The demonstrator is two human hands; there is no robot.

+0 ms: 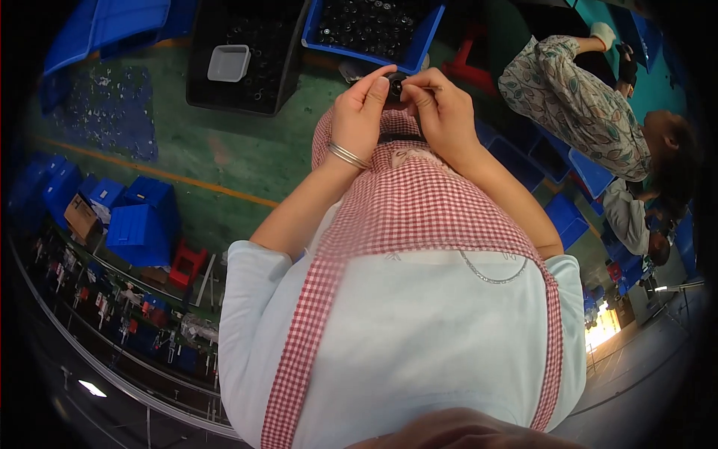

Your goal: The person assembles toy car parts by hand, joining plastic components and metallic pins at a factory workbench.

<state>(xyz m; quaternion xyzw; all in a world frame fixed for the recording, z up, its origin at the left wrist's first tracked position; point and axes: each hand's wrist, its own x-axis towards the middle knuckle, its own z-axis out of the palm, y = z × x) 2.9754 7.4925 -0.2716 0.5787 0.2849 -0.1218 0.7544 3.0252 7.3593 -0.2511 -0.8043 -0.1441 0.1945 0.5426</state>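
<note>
Above my lap, a small round black part (396,87) with a hole in its middle is held between both hands. My left hand (359,112), with metal bangles at the wrist, pinches it between thumb and forefinger. From the other side my right hand (443,108) grips its edge with bent fingers and thumb. Just beyond my hands stands a blue bin (309,37) filled with many small black round parts (370,30). Part of the held piece is hidden behind my fingers.
A black bin (206,71) at the far left contains a pale grey tray (228,63) and scattered dark rings. Blue crates (140,236) and a red stool (187,263) stand further left. On the right, a person in a leaf-patterned top (572,105) works at a green table, near a red stool (470,60).
</note>
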